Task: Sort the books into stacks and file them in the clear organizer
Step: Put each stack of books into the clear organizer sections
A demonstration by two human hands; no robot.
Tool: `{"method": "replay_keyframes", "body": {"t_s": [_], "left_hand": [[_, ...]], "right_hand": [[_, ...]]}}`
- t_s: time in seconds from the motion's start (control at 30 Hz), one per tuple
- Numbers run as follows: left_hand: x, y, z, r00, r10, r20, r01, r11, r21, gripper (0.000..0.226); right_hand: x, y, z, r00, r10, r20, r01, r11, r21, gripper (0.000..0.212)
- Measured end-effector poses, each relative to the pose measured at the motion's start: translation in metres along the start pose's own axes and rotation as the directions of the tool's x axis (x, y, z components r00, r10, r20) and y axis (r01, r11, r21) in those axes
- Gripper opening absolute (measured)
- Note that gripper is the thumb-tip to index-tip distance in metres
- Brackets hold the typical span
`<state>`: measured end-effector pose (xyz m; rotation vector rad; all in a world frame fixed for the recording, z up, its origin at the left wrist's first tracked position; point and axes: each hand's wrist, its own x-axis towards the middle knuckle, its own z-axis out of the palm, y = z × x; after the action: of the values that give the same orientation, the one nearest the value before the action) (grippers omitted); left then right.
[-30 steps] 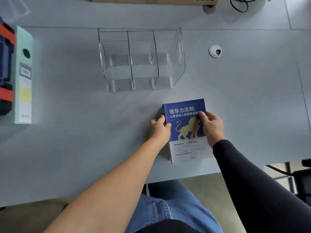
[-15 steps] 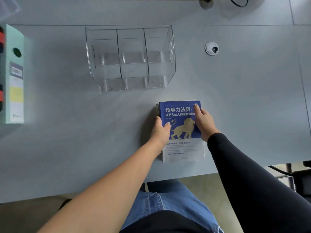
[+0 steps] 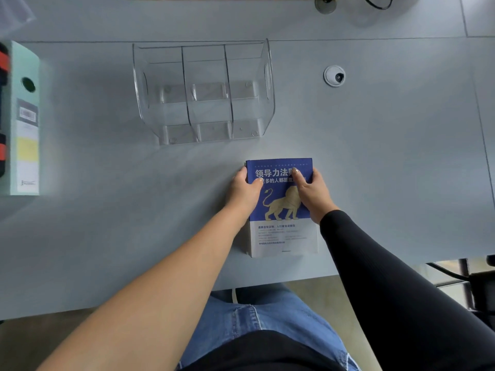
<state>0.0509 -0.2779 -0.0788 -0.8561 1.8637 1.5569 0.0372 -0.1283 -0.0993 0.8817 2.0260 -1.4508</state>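
Note:
A blue and white book with a gold lion on its cover lies flat near the table's front edge, on top of what looks like a small stack. My left hand grips its left edge, thumb on the cover. My right hand lies on the cover's upper right with fingers over the title. The clear organizer, with three compartments, all empty, stands a short way beyond the book, to its left.
A pale green box file lies at the table's left edge beside dark and red items. A round cable grommet sits right of the organizer. A black cable and a cardboard box edge are at the far side.
Both hands have slid up along the book toward its top edge, the right one further onto the cover. The book has shifted slightly and squared up.

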Motion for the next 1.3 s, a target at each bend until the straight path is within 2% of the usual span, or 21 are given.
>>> {"method": "replay_keyframes", "body": {"t_s": [0.17,0.3,0.37,0.4,0.43,0.53,0.6,0.73,0.83,0.9,1.0,1.07,1.2,1.3], "left_hand": [[-0.006,0.007,0.007,1.0,-0.009,-0.014,0.009,1.0,-0.002,0.029],[-0.013,0.011,0.009,0.981,0.068,-0.183,-0.052,0.994,0.093,0.029],[-0.014,0.016,0.007,0.972,0.113,-0.206,-0.086,0.987,0.137,0.031],[-0.015,0.021,0.005,0.977,0.109,-0.181,-0.083,0.986,0.146,0.032],[-0.014,0.027,0.002,0.984,0.105,-0.146,-0.081,0.983,0.163,0.034],[-0.01,0.045,-0.009,0.989,0.149,-0.024,-0.137,0.953,0.269,0.033],[-0.009,0.056,-0.017,0.982,0.15,0.113,-0.177,0.941,0.29,0.028],[-0.011,0.072,-0.034,0.93,0.047,0.364,-0.186,0.916,0.355,0.029],[-0.015,0.072,-0.043,0.903,0.014,0.429,-0.226,0.865,0.449,0.03],[-0.015,0.065,-0.046,0.892,-0.004,0.452,-0.236,0.848,0.474,0.028],[-0.017,0.049,-0.049,0.882,-0.035,0.47,-0.204,0.871,0.447,0.024],[-0.019,0.04,-0.054,0.881,-0.023,0.473,-0.189,0.899,0.395,0.025],[-0.029,0.037,-0.079,0.887,0.064,0.457,-0.192,0.951,0.24,0.022],[-0.043,0.049,-0.12,0.916,0.201,0.348,-0.251,0.962,0.106,0.023]], "right_hand": [[0.0,0.001,0.002,0.998,-0.043,-0.042,0.041,0.998,-0.043,0.041],[0.0,0.004,0.001,0.994,-0.084,-0.074,0.077,0.993,-0.085,0.053],[-0.004,0.002,0.002,0.986,-0.116,-0.119,0.105,0.99,-0.096,0.035],[-0.006,0.0,0.002,0.977,-0.139,-0.163,0.124,0.987,-0.1,0.024],[-0.007,-0.001,0.002,0.965,-0.159,-0.208,0.139,0.985,-0.106,0.021],[-0.011,-0.003,0.004,0.947,-0.192,-0.257,0.175,0.981,-0.087,0.029],[-0.013,-0.004,0.006,0.944,-0.201,-0.262,0.191,0.98,-0.062,0.034],[-0.021,-0.009,0.011,0.926,-0.272,-0.263,0.265,0.962,-0.063,0.028],[-0.028,-0.013,0.018,0.919,-0.315,-0.236,0.296,0.948,-0.113,0.036],[-0.031,-0.018,0.022,0.914,-0.353,-0.198,0.319,0.93,-0.183,0.032],[-0.03,-0.02,0.029,0.914,-0.384,-0.127,0.345,0.905,-0.25,0.032],[-0.03,-0.021,0.031,0.932,-0.345,-0.11,0.322,0.929,-0.18,0.043],[-0.029,-0.028,0.022,0.94,-0.238,-0.243,0.244,0.97,-0.006,0.046],[-0.024,-0.029,0.01,0.922,-0.188,-0.337,0.225,0.971,0.075,0.051]]}}
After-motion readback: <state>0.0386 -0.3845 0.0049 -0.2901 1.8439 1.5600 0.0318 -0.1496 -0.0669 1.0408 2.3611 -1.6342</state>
